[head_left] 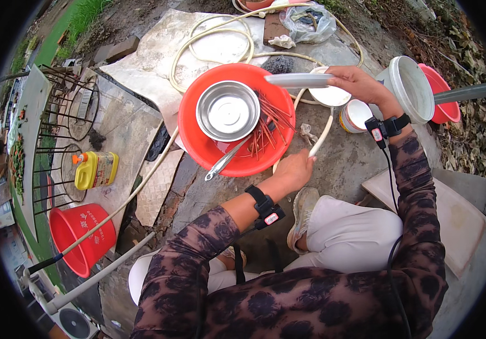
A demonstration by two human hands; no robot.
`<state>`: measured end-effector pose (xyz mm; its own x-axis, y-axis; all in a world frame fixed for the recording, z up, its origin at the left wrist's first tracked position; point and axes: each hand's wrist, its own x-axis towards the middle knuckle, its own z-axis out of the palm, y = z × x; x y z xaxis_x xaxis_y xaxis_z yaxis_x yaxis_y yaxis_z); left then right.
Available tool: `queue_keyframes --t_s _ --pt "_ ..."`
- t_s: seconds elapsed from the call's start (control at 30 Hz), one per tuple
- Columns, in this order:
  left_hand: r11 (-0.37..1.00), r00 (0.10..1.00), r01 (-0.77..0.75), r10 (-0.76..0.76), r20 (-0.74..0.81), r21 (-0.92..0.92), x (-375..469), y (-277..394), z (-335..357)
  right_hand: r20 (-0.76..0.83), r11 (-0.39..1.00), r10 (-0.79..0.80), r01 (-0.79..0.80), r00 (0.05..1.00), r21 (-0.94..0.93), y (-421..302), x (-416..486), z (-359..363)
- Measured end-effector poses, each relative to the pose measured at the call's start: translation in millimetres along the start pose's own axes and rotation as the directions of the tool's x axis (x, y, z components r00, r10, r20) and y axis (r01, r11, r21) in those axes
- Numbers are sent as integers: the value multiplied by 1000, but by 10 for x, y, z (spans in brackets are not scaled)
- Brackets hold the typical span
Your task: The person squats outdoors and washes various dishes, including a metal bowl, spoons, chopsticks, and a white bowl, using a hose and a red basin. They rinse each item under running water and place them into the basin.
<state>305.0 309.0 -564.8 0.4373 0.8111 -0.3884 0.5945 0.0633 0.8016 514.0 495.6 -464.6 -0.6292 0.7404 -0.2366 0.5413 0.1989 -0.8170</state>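
My left hand (pixel 292 171) grips the end of a pale hose (pixel 322 136), right of the big red plastic basin (pixel 192 146). My right hand (pixel 355 82) holds a plate-like dish (pixel 298 80), seen nearly edge-on, above the basin's right rim. In the basin rest a stainless steel bowl (pixel 228 111), a bundle of reddish chopsticks (pixel 271 123) and a metal utensil (pixel 229 159) whose handle crosses the near rim. A white bowl (pixel 332 94) sits beneath and beside my right hand.
A small white-mouthed tub (pixel 356 115), a large white bucket (pixel 414 91) and a red basin (pixel 442 93) stand right. Leftward are a yellow jug (pixel 96 170), a red bucket (pixel 82 237) and a metal rack (pixel 58 148). Hose coils (pixel 175 63) and a plastic bag (pixel 310 25) lie beyond the basin.
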Motion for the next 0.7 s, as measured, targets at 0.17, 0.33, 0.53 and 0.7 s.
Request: queue_keyframes --t_s 0.17,0.33,0.53,0.7 --pt "998 996 0 -5 86 56 -76 27 169 364 972 -147 202 920 -119 -430 419 562" --pt "996 993 -38 28 117 84 -169 -49 222 406 977 -190 212 894 -10 -447 760 1235" --pt "990 991 -24 6 131 135 -134 -101 242 296 914 -164 258 941 -314 -111 1010 1940" --pt "992 996 -11 0 92 126 -63 -82 239 358 894 -147 278 922 -351 149 1075 2040"
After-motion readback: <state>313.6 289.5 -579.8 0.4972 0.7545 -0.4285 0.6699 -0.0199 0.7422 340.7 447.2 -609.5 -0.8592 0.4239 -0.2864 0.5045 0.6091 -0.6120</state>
